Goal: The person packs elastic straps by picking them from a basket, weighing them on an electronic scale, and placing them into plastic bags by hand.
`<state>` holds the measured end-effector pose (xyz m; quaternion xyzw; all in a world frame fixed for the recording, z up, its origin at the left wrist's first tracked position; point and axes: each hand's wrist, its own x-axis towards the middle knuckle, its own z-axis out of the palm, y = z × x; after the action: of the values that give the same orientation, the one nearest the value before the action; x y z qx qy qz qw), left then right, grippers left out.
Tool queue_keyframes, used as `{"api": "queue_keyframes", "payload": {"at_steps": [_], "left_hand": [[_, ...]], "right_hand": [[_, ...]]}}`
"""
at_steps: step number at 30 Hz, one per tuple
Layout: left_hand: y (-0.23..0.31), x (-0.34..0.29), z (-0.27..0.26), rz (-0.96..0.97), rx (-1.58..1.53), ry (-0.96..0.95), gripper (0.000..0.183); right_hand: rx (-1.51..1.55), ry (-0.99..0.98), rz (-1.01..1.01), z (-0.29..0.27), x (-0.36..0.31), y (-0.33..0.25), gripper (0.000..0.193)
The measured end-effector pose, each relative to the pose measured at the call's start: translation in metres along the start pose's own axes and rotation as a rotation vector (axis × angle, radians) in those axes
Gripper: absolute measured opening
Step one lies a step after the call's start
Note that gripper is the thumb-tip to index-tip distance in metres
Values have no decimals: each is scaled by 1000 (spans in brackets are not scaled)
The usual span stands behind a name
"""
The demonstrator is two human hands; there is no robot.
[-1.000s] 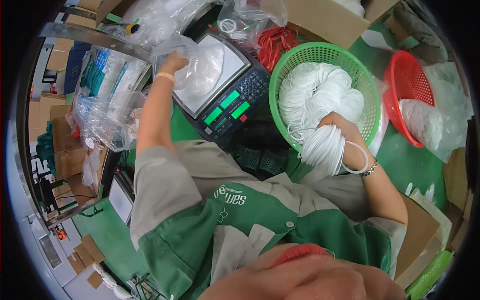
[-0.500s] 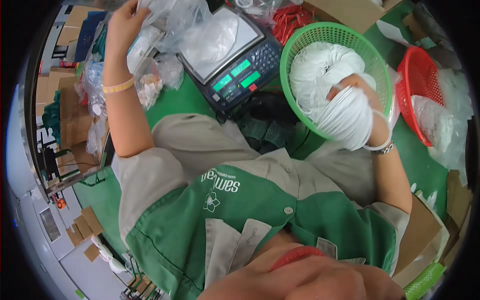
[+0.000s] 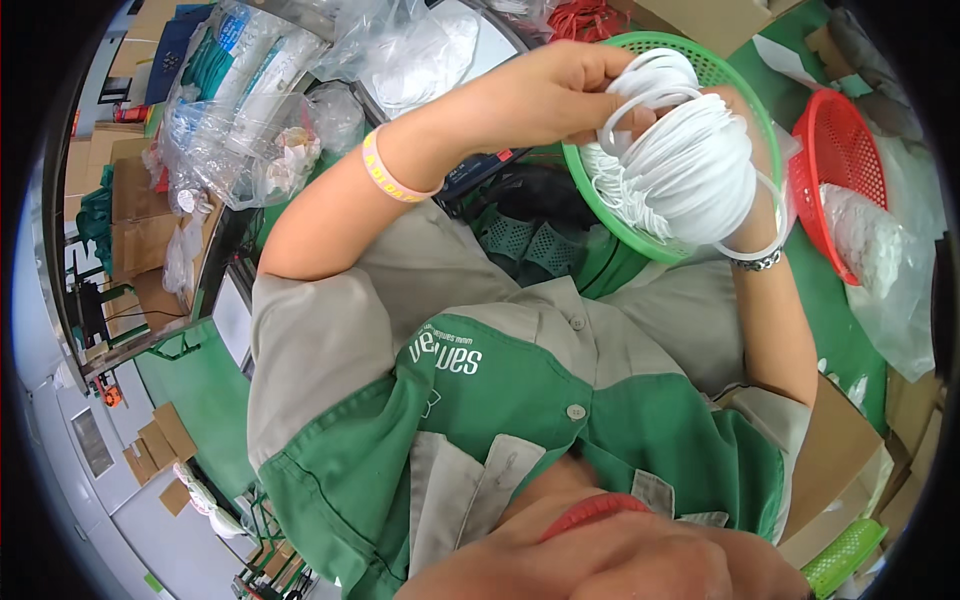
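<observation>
A thick bundle of thin white cords (image 3: 690, 180) hangs over the green basket (image 3: 705, 60), which holds more of the same cord. My right hand (image 3: 740, 110) grips the bundle from behind, its fingers mostly hidden by the strands; a loop of cord lies round that wrist. From the left, my left hand (image 3: 590, 95) reaches across and its fingers close on cords at the upper end of the bundle. My left forearm covers much of the digital scale (image 3: 480, 170). On the scale's pan rests a clear bag of white material (image 3: 425, 60).
Clear plastic bags (image 3: 250, 130) are heaped at the left of the scale. Red cord (image 3: 590, 18) lies behind the green basket. To the right stands a red basket (image 3: 835, 150) with a plastic bag of white material (image 3: 865, 235). An open cardboard box (image 3: 830, 450) sits at the lower right.
My left hand has come from the plastic bags at upper left across to the cord bundle and taken hold of it. My right hand keeps the bundle over the green basket.
</observation>
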<state>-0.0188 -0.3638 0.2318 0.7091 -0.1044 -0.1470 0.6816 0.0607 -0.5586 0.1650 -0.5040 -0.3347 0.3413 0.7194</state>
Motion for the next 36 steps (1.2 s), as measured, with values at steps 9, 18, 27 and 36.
{"api": "queue_keyframes", "payload": {"at_steps": [9,18,27,36], "left_hand": [[-13,-2,-9,-83,-41,-7,23],[-6,-16,-159,258,481,928,17],[-159,-93,-321,-550,1086,676,24],[-227,-17,-311,-678,1175,361,32]], "right_hand": [[167,143,276,-10,6,6,23],[356,278,192,-17,-5,-12,21],[388,229,201,-25,-6,-3,20],[374,283,207,-39,-12,-11,20]]}}
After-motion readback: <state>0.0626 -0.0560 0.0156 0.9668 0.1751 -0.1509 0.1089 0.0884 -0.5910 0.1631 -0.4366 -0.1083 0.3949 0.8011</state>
